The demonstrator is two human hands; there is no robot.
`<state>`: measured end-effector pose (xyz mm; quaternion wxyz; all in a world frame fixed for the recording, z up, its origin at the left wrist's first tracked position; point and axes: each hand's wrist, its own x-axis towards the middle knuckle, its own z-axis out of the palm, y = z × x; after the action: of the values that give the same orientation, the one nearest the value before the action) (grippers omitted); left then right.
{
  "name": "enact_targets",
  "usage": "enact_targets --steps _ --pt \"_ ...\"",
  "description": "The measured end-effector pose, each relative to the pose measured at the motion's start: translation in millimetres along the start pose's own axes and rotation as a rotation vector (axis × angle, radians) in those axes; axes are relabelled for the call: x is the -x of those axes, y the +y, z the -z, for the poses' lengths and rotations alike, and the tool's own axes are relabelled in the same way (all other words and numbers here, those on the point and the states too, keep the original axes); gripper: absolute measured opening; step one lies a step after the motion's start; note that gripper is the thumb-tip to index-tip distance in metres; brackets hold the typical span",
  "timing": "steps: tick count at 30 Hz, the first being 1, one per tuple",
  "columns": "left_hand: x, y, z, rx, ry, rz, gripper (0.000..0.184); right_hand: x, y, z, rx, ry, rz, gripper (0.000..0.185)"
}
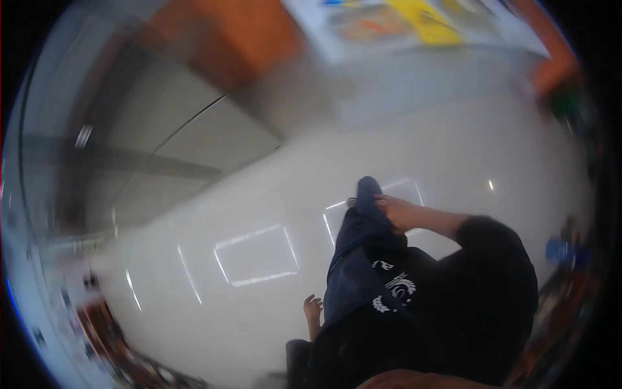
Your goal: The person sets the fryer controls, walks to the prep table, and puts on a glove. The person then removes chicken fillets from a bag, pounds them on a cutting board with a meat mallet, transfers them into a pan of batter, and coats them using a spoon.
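Dark blue trousers [353, 259] cover the legs of the person standing near us on a pale, glossy floor [162, 324], below a black shirt [453, 298] with white print. Their right hand [398, 214] is at the far end of the trousers, on the right side, fingers reaching toward the cloth; whether that grip pinches the fabric or merely lies against it, I can't tell. Their left hand [313, 306] hangs just beside the trousers on the left, its grip loose, fingers slightly spread and bent. At the far right stands a desk [421, 78], carrying something yellow [424, 23], too smeared to name. Blurry orange-brown furniture [256, 42] stands left of it.
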<state>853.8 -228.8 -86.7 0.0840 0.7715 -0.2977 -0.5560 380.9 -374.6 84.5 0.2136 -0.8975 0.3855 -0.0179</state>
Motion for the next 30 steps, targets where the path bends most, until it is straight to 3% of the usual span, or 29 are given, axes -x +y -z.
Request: enact_targets --steps 3,6,7,9,11,15,18,20,22,25,27,30 --pt "-24 31 10 -0.096 -0.083 -0.08 0.043 30 -1 -31 -0.189 0.013 -0.153 0.033" --pt "-57 41 11 -0.211 -0.21 -0.22 0.042 56 -27 -18 -0.518 0.182 -0.39 0.03" --pt "-62 66 8 -0.24 -0.224 -0.211 0.041 64 -22 -23 -0.466 0.099 -0.394 0.03" --pt "-88 71 5 -0.124 -0.255 -0.24 0.04 86 -4 -55 -0.601 0.308 -0.439 0.026" --pt "-94 113 -3 -0.273 -0.287 -0.248 0.04 103 1 -52 -0.795 0.488 -0.599 0.02" --pt "-126 175 -24 -0.366 -0.326 -0.399 0.038 122 -37 11 -0.613 0.482 -0.704 0.022" --pt "-130 229 -52 -0.443 -0.397 -0.489 0.036 158 -29 28 -0.55 0.789 -0.826 0.026" --pt "-151 260 -77 -0.624 -0.401 -0.829 0.035 198 -8 23 -0.583 0.838 -1.246 0.026" --pt "-102 323 -119 -0.426 -0.429 -0.766 0.031 211 7 27 -0.935 1.362 -1.376 0.029" --pt "-16 421 -185 -0.181 -0.717 -0.77 0.038 177 19 47 -1.332 1.966 -0.975 0.033" --pt "45 470 -220 -0.052 -1.014 -0.902 0.065 128 21 59 -1.572 2.092 -0.644 0.033" --pt "96 501 -276 0.441 -1.29 -1.027 0.094 47 14 95 -1.935 1.995 -0.446 0.033"
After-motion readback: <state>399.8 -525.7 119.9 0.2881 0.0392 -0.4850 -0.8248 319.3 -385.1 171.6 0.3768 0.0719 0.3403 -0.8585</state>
